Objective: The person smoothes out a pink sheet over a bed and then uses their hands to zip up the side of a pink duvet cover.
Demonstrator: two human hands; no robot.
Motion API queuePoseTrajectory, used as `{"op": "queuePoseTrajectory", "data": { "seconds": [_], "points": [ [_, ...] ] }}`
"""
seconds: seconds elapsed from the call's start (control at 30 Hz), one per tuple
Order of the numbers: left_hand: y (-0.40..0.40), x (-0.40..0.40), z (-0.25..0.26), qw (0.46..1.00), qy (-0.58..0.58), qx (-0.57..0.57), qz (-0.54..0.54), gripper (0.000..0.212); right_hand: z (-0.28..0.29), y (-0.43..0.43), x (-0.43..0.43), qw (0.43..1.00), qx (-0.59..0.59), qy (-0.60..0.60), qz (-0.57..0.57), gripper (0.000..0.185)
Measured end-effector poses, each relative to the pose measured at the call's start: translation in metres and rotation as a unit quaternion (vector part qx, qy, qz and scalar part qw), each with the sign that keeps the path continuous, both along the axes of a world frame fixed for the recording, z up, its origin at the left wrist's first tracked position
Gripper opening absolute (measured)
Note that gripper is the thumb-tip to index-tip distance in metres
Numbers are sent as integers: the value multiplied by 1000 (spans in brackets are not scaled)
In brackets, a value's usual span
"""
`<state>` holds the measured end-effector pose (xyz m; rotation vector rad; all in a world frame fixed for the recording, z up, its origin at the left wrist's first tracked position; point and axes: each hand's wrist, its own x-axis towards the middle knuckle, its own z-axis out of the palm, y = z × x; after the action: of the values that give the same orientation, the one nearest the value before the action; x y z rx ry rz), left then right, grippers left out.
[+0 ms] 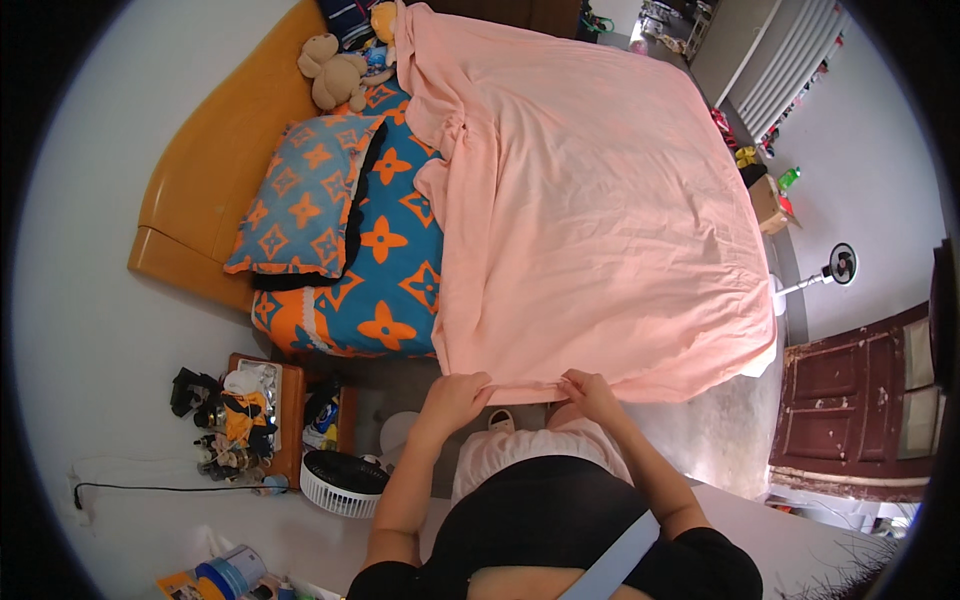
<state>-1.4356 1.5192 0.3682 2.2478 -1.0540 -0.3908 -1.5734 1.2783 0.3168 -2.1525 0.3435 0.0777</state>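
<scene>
A pink cloth sheet (600, 195) lies spread over most of the bed, with wrinkles and a bunched fold along its left side. My left hand (459, 401) pinches its near edge, close to the near left corner. A short way to the right, my right hand (589, 391) grips the same edge, and the stretch between them is pulled fairly straight. Left of the sheet shows a blue and orange patterned bed cover (384, 240). A pillow (304, 199) in a matching pattern rests there against the wooden headboard (217, 150).
A plush toy (334, 71) sits by the headboard. Left of me stand a cluttered wooden nightstand (292, 420) with an open drawer and a white and black fan (345, 484). Another fan (840, 264), a cardboard box (769, 202) and a dark red door (840, 405) are to the right.
</scene>
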Motion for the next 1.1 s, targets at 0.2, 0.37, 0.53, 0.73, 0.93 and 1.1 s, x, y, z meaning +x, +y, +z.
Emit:
{"op": "queuePoseTrajectory", "data": {
  "seconds": [0.2, 0.37, 0.53, 0.73, 0.93, 1.1],
  "points": [
    [-52, 27, 0, 999, 17, -21, 17, 14, -1, -43, 34, 997, 37, -32, -53, 16],
    [-115, 67, -1, 999, 29, -12, 18, 12, -15, -106, 75, 997, 44, -25, -61, 15],
    [-195, 104, -33, 994, 62, -77, 49, 16, -30, -178, 115, 994, 35, -55, -87, 17],
    [-300, 142, -102, 959, 179, -141, 169, 25, -73, -267, 164, 993, 34, -33, -109, 23],
    [-394, 179, -168, 941, 189, -177, 218, 27, -144, -337, 207, 990, -82, -68, -88, 39],
    [-445, 198, -222, 935, 163, -147, 277, 26, -209, -381, 247, 975, -212, -13, -60, 56]
  ]
}}
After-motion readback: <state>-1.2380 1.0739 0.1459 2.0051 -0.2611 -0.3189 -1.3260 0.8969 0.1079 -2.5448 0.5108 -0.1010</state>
